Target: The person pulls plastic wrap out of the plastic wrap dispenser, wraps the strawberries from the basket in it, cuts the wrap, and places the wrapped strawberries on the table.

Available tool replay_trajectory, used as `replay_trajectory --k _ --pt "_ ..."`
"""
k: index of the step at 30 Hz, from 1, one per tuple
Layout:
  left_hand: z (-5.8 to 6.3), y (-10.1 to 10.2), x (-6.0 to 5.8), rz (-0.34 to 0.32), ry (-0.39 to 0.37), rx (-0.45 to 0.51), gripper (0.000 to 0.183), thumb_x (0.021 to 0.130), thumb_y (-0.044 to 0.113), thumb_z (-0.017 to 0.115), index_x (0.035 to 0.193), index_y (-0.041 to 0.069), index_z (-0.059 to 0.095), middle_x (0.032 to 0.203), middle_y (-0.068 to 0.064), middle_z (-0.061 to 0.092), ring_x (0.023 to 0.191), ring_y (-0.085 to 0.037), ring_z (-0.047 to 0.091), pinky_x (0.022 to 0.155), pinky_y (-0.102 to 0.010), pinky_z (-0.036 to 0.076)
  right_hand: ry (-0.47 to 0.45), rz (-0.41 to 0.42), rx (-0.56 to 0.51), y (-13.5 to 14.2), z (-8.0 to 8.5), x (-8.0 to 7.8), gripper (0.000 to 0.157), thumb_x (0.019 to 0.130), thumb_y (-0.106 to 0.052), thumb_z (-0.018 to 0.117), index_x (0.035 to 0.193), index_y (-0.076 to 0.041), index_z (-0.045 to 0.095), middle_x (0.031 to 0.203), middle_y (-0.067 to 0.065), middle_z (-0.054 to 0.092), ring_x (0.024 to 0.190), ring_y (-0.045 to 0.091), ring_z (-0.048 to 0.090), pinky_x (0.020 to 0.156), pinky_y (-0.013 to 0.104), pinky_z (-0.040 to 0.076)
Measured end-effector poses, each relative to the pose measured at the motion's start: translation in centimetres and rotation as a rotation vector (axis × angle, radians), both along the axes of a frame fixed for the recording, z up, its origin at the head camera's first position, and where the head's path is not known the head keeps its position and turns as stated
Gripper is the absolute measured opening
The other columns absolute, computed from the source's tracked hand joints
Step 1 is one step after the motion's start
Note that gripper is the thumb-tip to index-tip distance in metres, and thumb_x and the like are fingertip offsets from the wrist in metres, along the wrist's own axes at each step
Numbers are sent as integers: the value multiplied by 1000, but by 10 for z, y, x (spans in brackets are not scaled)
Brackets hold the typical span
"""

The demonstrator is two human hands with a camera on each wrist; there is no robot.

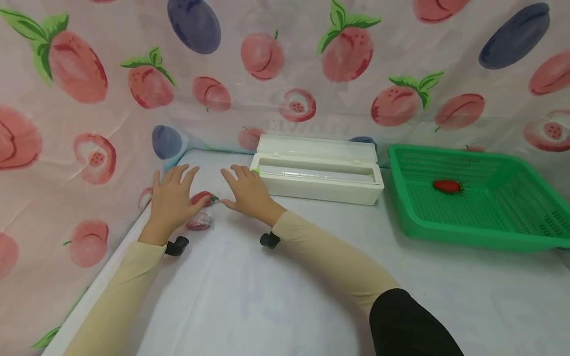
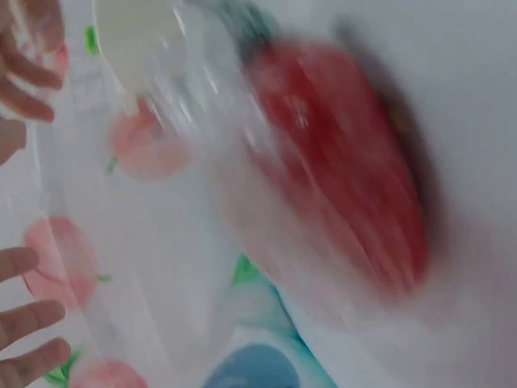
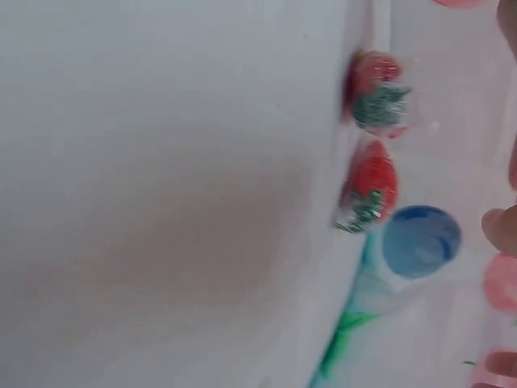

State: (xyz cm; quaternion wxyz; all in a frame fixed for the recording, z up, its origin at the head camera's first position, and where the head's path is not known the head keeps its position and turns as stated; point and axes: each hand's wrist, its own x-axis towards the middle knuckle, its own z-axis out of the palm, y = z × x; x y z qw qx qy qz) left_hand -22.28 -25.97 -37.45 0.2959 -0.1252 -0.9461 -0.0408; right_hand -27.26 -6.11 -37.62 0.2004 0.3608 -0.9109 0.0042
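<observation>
Two strawberries lie side by side on the white tabletop between my hands: a red one with a green top (image 1: 205,198) and, nearer me, one in crinkled clear film (image 1: 199,221). My left hand (image 1: 171,200) hovers with spread fingers, its thumb overlapping the farther strawberry; touch cannot be told. Opposite it, my right hand (image 1: 251,193) has its fingers apart and grips nothing. Blurred in the left wrist view is a large red strawberry (image 2: 339,162) with shiny clear film beside it. Both strawberries, the upper one (image 3: 376,85) and lower one (image 3: 374,182), look film-wrapped in the right wrist view.
Behind my right hand stands a long white box (image 1: 318,190), lid raised, with a white roll (image 1: 316,174) inside. A green plastic basket (image 1: 467,237) at the right holds one red strawberry (image 1: 447,186). Fruit-patterned cloth (image 1: 285,59) hangs along the back and left edges.
</observation>
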Motion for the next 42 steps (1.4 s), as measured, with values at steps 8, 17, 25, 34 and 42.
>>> replay_trajectory --k 8,17,25,34,42 --pt "8 44 -3 -50 78 19 68 72 40 71 127 6 52 126 -20 54 123 -38 45 105 -69 22 113 -19 -57 46 19 8 74 80 -56 63 137 -13 44 132 11 53 119 27 53 95 41 47" --pt "11 103 -19 -140 174 8 66 72 41 72 125 5 53 123 -18 55 119 -35 48 105 -66 25 156 -67 -160 114 30 14 77 76 -50 70 134 -7 45 126 15 54 115 30 52 92 46 46" --pt "6 146 -33 -215 194 1 67 73 43 70 125 7 52 123 -17 55 120 -33 47 105 -63 28 104 -171 -191 164 34 14 77 77 -47 71 134 -4 44 125 17 54 117 34 51 94 51 44" --pt "1 171 -50 -230 157 -29 65 75 43 68 126 7 52 121 -15 56 119 -31 48 108 -57 29 75 -249 -238 209 16 2 75 75 -47 73 131 -4 47 122 18 56 116 34 51 93 55 43" --pt "-7 180 -67 -192 -19 -125 66 79 47 66 127 4 50 125 -15 54 120 -31 47 110 -53 29 -49 -382 -283 236 -3 -6 77 73 -49 73 129 -3 48 125 19 54 118 37 46 94 57 37"
